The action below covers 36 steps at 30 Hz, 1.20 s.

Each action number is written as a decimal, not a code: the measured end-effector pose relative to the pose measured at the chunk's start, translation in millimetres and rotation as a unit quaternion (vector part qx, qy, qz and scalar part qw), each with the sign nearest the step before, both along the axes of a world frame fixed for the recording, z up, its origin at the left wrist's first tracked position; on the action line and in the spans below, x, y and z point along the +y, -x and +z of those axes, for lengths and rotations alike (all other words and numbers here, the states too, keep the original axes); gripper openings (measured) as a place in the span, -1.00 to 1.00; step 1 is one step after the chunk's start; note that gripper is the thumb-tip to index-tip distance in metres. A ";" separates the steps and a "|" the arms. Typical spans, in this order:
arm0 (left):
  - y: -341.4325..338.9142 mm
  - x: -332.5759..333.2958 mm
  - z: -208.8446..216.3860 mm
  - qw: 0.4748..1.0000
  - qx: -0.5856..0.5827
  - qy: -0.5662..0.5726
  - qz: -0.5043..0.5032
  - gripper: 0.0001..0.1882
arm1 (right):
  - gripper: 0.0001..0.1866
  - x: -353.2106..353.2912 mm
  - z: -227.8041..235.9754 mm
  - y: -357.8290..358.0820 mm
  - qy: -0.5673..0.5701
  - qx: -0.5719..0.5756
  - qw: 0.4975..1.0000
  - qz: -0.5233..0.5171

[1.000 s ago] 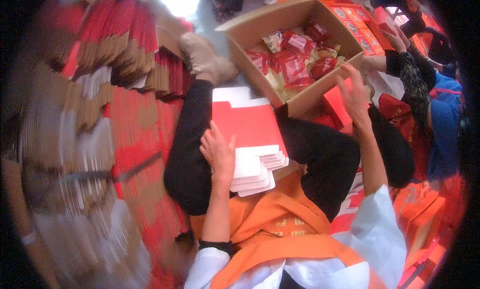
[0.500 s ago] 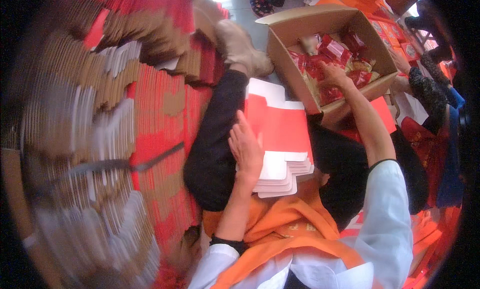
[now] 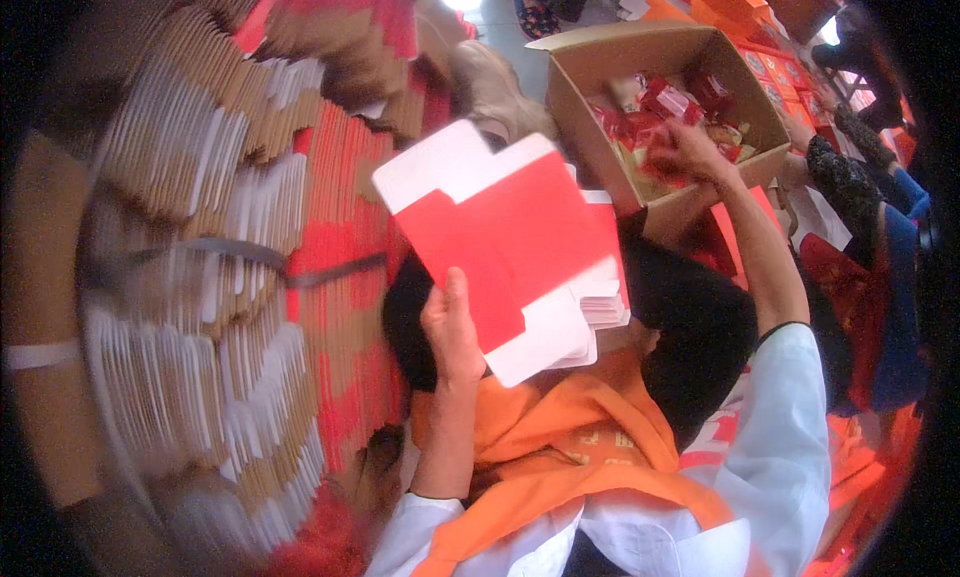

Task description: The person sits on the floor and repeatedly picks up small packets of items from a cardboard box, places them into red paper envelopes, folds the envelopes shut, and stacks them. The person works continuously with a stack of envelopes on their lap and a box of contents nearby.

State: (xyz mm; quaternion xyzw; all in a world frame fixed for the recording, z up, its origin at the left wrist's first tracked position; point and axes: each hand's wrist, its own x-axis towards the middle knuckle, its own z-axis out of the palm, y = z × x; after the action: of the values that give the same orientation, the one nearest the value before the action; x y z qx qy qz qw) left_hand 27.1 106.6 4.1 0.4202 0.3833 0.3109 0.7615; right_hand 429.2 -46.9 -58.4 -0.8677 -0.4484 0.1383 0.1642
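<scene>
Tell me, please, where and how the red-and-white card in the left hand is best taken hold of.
Probably by the lower part of its left edge, coming from the left, thumb on the red face and fingers beneath. The red-and-white card is thin and flat, and that edge juts past the stack of cards. The left hand holds it there.

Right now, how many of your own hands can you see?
2. The left hand grips the lower-left edge of a red-and-white card; the right hand is inside the open cardboard box, over red packets. The card hides part of the left one.
</scene>
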 end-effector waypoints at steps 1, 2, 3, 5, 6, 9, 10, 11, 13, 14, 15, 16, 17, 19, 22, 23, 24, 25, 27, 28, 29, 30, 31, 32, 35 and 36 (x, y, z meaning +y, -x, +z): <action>1.0 -2.8 -1.6 1.000 -0.002 -0.026 0.011 -0.69 | -0.57 -0.3 7.9 1.9 -0.100 0.058 0.991 -0.065; 0.9 -5.8 -4.6 0.998 -0.004 -0.051 0.020 -0.69 | -0.59 0.0 15.8 2.6 -0.214 0.127 0.960 -0.131; 0.9 -8.4 -7.5 0.997 -0.006 -0.076 0.029 -0.70 | -0.60 -8.2 24.1 6.9 -0.284 0.195 0.927 -0.149; 7.5 -8.9 -10.3 0.997 -0.009 -0.070 0.041 -0.73 | -0.60 2.2 54.4 48.1 -0.357 0.286 0.876 -0.156; 8.5 -11.1 -9.8 0.997 -0.014 -0.065 0.042 -0.74 | -0.61 2.3 67.9 68.3 -0.361 0.300 0.869 -0.156; 9.5 -20.3 -6.7 0.998 -0.029 -0.051 0.018 -0.74 | -0.59 1.0 75.7 80.2 -0.286 0.242 0.913 -0.162; 11.3 -23.5 -5.5 0.999 -0.030 -0.045 0.008 -0.74 | -0.58 1.7 73.1 77.5 -0.244 0.206 0.934 -0.162; 12.9 -26.8 -4.3 0.999 -0.031 -0.039 -0.001 -0.74 | -0.56 1.7 67.2 72.3 -0.200 0.162 0.948 -0.185; 12.0 -29.8 -1.8 0.999 -0.040 -0.023 -0.007 -0.74 | -0.55 -1.7 46.4 66.2 -0.146 -0.080 0.980 -0.107; 10.2 -32.3 -0.6 0.999 -0.049 -0.011 -0.005 -0.73 | -0.55 -0.5 43.7 67.0 -0.115 -0.197 0.971 -0.063; 7.4 -34.6 0.5 0.998 -0.059 0.002 -0.003 -0.73 | -0.61 -7.5 44.8 68.7 -0.139 -0.214 0.965 -0.055; 7.4 -34.9 -0.7 0.999 -0.053 0.003 0.013 -0.73 | -0.66 2.4 59.7 89.1 -0.165 -0.222 0.960 -0.041; 9.2 -31.9 0.7 0.998 -0.041 -0.004 0.037 -0.74 | -0.69 16.0 80.2 119.1 -0.211 -0.105 0.971 -0.035; 13.4 -25.2 -0.3 0.996 0.003 -0.017 0.087 -0.65 | -0.75 21.1 97.5 174.7 -0.249 0.206 0.946 -0.033; 4.5 -31.2 7.6 0.991 0.051 -0.043 0.117 -0.61 | -0.74 -1.0 87.5 253.5 -0.241 0.548 0.799 -0.059; 1.4 -33.6 9.6 0.990 0.058 -0.050 0.116 -0.60 | -0.73 -5.9 78.8 272.1 -0.244 0.581 0.769 -0.104; 1.1 -35.5 11.5 0.992 0.056 -0.057 0.102 -0.59 | -0.71 -7.5 70.8 285.3 -0.246 0.616 0.734 -0.146; 0.8 -38.6 11.2 0.993 0.055 -0.064 0.087 -0.58 | -0.70 -8.6 63.1 290.2 -0.277 0.646 0.688 -0.180; 0.6 -50.4 4.5 0.996 0.038 -0.055 0.056 -0.60 | -0.67 -11.0 53.2 297.0 -0.335 0.698 0.583 -0.246; 1.1 -55.3 0.8 0.997 0.028 -0.054 0.041 -0.60 | -0.66 -11.4 54.6 299.9 -0.361 0.718 0.537 -0.257; 2.8 -58.9 -3.9 0.998 0.026 -0.052 0.026 -0.62 | -0.65 -11.8 57.5 303.0 -0.386 0.735 0.489 -0.267; 5.3 -60.4 -5.9 0.995 0.063 -0.072 -0.020 -0.64 | -0.64 -12.1 60.7 307.4 -0.409 0.751 0.439 -0.275; 7.4 -61.9 -7.7 0.989 0.099 -0.092 -0.066 -0.65 | -0.63 -11.9 63.9 315.4 -0.446 0.751 0.400 -0.276; 9.1 -63.3 -9.3 0.978 0.133 -0.110 -0.113 -0.67 | -0.62 -17.3 61.2 323.8 -0.432 0.732 0.435 -0.297; 9.8 -74.9 -33.8 0.990 0.075 -0.053 -0.110 -0.59 | -0.61 -29.6 44.1 350.7 -0.387 0.636 0.598 -0.298; 9.5 -79.8 -38.4 0.992 0.080 -0.038 -0.089 -0.55 | -0.62 -31.1 41.8 357.3 -0.370 0.571 0.687 -0.255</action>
State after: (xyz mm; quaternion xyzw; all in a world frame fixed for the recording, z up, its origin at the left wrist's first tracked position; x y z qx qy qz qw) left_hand 17.7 26.8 -34.3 0.5046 0.3925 0.2215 0.7364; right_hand 72.0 -78.0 -16.6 -0.5706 -0.0441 0.3831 0.7251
